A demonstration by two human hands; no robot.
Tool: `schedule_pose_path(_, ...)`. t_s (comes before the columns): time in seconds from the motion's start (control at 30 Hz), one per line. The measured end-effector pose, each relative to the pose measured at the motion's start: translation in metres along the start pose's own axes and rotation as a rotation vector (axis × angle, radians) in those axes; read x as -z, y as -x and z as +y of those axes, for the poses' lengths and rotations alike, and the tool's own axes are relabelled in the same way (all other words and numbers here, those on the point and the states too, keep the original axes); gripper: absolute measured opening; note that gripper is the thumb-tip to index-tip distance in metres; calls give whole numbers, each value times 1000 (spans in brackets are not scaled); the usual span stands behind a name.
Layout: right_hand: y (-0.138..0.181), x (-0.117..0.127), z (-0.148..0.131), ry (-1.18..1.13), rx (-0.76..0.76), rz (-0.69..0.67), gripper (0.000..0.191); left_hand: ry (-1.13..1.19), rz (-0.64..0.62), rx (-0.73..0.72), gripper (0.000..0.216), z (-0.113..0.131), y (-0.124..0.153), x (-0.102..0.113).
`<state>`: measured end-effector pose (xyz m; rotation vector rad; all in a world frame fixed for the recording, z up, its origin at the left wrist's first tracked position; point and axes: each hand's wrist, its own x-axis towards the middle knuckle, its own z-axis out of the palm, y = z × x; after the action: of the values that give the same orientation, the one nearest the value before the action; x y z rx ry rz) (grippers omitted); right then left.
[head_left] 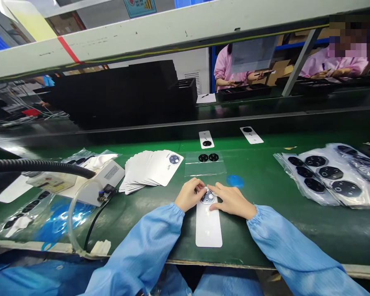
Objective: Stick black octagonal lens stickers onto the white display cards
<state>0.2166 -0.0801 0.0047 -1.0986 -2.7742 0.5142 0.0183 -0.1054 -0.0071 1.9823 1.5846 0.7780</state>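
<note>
A white phone back panel [209, 230] lies flat near the bench's front edge. At its top end sits a round dark camera piece [207, 197] with pale lens circles. My left hand [191, 195] is closed, its bent fingertips on the upper left edge of that end. My right hand [231, 200] grips from the other side, forefinger at the top and thumb lower on the camera piece's right. The fingertips partly hide the camera piece. Beyond my hands, two black discs [209, 157] lie on a clear plastic sheet [203, 168]. A round blue film [235, 181] lies beyond my right hand.
A fanned stack of white panels [148, 168] lies left, beside a white box-shaped device [107, 181] with a hose. Bags of black discs [329, 172] are at right. Two panels [206, 139] [251, 135] lie farther back. Co-workers in pink [225, 68] sit beyond the shelf beam.
</note>
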Motion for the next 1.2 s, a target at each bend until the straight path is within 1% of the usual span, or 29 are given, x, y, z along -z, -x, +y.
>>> schedule_pose_path(0.07, -1, -1, 1, 9, -3, -5, 65, -35, -33, -43, 15, -6, -13, -2)
schedule_pose_path(0.13, 0, -2, 1, 14, -2, -8, 65, -67, -65, -82, 19, -10, -19, -1)
schedule_pose_path(0.37, 2, -3, -2, 5, -16, -10, 64, -112, -170, -141, 20, -12, -20, 8)
schedule_pose_path(0.5, 5, -2, -6, 10, -47, 2, 58, -129, -229, -150, 20, -13, -24, 8)
schedule_pose_path(0.6, 6, -2, -7, 23, -65, 9, 58, -162, -257, -156, 20, -15, -28, 7)
schedule_pose_path(0.7, 6, -3, -8, 38, -80, 13, 62, -215, -257, -152, 19, -13, -29, 5)
schedule_pose_path(0.77, 7, -3, -8, 46, -86, 14, 61, -260, -240, -149, 18, -9, -26, 5)
schedule_pose_path(0.87, 8, -3, -9, 54, -86, 14, 57, -333, -214, -158, 14, -2, -19, 3)
schedule_pose_path(1.0, 7, -3, -9, 55, -82, 14, 56, -411, -195, -181, 12, 3, -7, 0)
schedule_pose_path(1.1, 6, -3, -9, 55, -80, 14, 55, -429, -180, -196, 16, 6, 1, -1)
schedule_pose_path(1.2, 6, -2, -10, 59, -82, 14, 55, -399, -151, -200, 19, 9, 6, 2)
